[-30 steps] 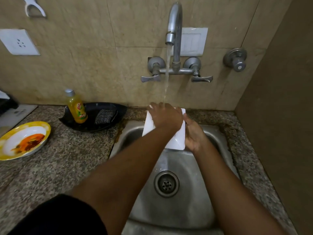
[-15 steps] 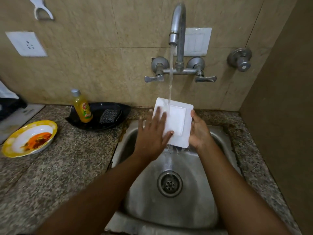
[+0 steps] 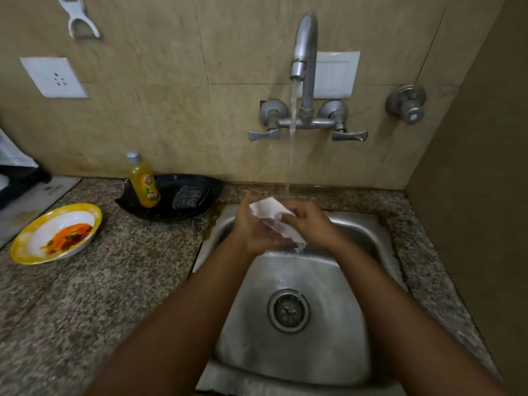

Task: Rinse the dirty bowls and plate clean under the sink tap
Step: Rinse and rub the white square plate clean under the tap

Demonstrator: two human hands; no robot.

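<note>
- Surface (image 3: 108, 295): speckled stone, left of and around the sink; carries the dishes listed below. View shifted slightly since a moment ago, layout the same.
- Sink (image 3: 308, 352): steel basin, drain in the middle, wet; nothing resting in it. Same as before.
- Tap (image 3: 305, 52): on the wall, running; stream (image 3: 291, 155) falling to the near edge of the white plate, between the two hands. Flow unchanged.
- Black tray (image 3: 200, 207): at the back of the surface, holding a soap bottle (image 3: 144, 184) and a scrub pad (image 3: 187, 197). Untouched.
- Yellow-rimmed bowl (image 3: 57, 232): on the surface, well left of the sink, orange and brown residue inside. Not yet rinsed; judged next in line.
- White plate (image 3: 271, 215): square, held over the back of the sink under the stream. Half a second ago faced the camera flat and upright; now tipped nearly edge-on and partly hidden by both hands. Judged mid-turn, to rinse the other face or drain off water; looks clean where visible.
- Left hand (image 3: 251, 227): previously spread flat on the plate's face, now cupped beneath and beside its left edge, fingers curled round it.
- Right hand (image 3: 310, 224): formerly gripping the right edge from the side, now over the top of the plate, fingers curled down on it.
- Risk, as a judgement: wet plate mid-turn could slip.
</note>
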